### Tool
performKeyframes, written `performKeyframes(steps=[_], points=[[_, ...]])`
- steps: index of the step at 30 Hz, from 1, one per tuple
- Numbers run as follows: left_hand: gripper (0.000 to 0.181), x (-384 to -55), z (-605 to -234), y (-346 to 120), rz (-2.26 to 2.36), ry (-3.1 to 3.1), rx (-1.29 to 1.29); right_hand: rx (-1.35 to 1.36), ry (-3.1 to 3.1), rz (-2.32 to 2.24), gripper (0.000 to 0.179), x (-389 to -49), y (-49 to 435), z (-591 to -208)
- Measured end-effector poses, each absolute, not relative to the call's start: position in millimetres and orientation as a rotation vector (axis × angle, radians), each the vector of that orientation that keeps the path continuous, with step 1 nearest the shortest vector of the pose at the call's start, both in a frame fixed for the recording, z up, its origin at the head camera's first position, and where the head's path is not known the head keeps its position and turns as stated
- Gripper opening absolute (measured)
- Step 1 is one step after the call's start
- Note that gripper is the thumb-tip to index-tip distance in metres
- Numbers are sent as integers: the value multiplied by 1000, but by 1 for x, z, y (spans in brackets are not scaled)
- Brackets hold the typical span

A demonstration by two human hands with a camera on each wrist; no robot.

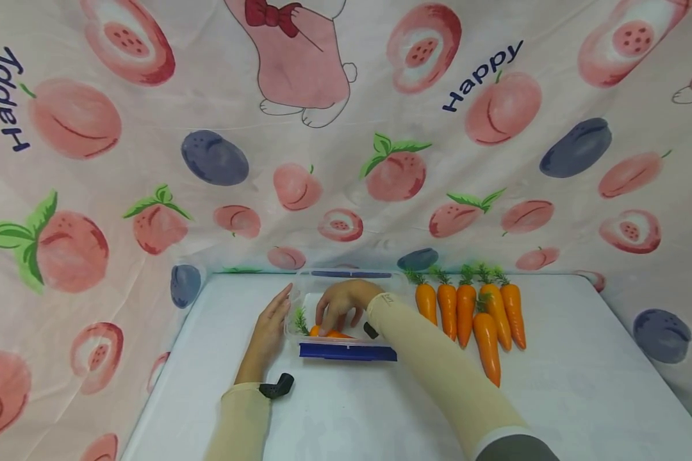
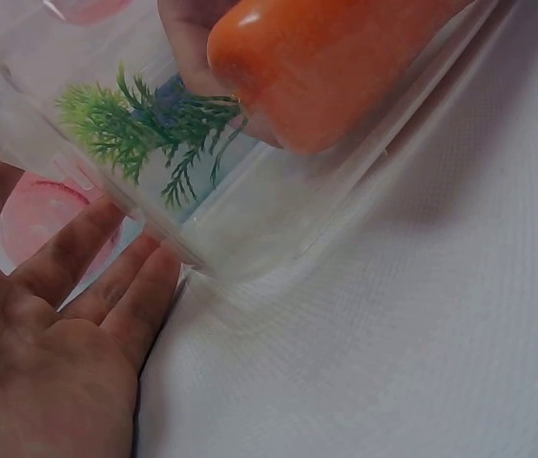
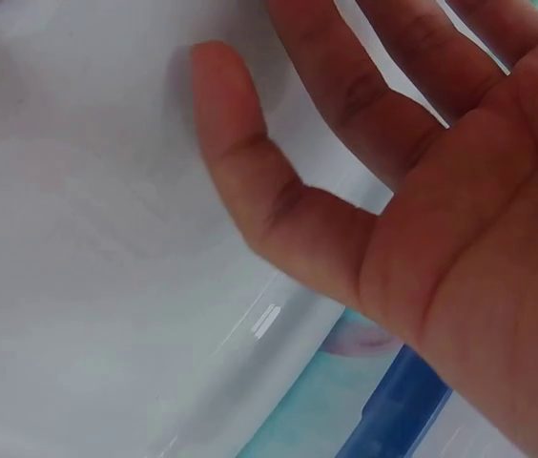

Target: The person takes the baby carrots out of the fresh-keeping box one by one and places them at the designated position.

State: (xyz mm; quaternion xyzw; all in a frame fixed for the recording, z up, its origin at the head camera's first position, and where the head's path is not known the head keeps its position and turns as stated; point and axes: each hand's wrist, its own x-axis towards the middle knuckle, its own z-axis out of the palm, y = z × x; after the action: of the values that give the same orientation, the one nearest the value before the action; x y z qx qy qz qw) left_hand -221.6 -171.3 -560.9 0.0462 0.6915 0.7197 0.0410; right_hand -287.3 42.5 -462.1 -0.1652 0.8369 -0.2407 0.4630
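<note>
A clear plastic box with blue latches stands towards the back of the white table. Inside it, along the front wall, lies an orange toy carrot, its green leafy top pointing left. My right hand reaches down into the box from above and grips the carrot near its leafy end. Its other fingers hang loosely curved over the box floor. My left hand rests against the box's left side, fingers straight and fingertips at the wall.
Several more toy carrots lie in a row right of the box, tips towards me, with one carrot nearer the front. Behind the table hangs a fruit-print cloth. The front latch sticks out low over the table.
</note>
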Motion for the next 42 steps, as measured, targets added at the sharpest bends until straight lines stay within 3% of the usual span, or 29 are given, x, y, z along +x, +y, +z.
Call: performKeyframes(steps=[26, 42], points=[[53, -222, -560, -169, 2283, 2025, 177, -500, 2039, -525, 10, -288, 41, -467], [54, -222, -560, -169, 2274, 2036, 172, -510, 2040, -638, 28, -293, 51, -462]])
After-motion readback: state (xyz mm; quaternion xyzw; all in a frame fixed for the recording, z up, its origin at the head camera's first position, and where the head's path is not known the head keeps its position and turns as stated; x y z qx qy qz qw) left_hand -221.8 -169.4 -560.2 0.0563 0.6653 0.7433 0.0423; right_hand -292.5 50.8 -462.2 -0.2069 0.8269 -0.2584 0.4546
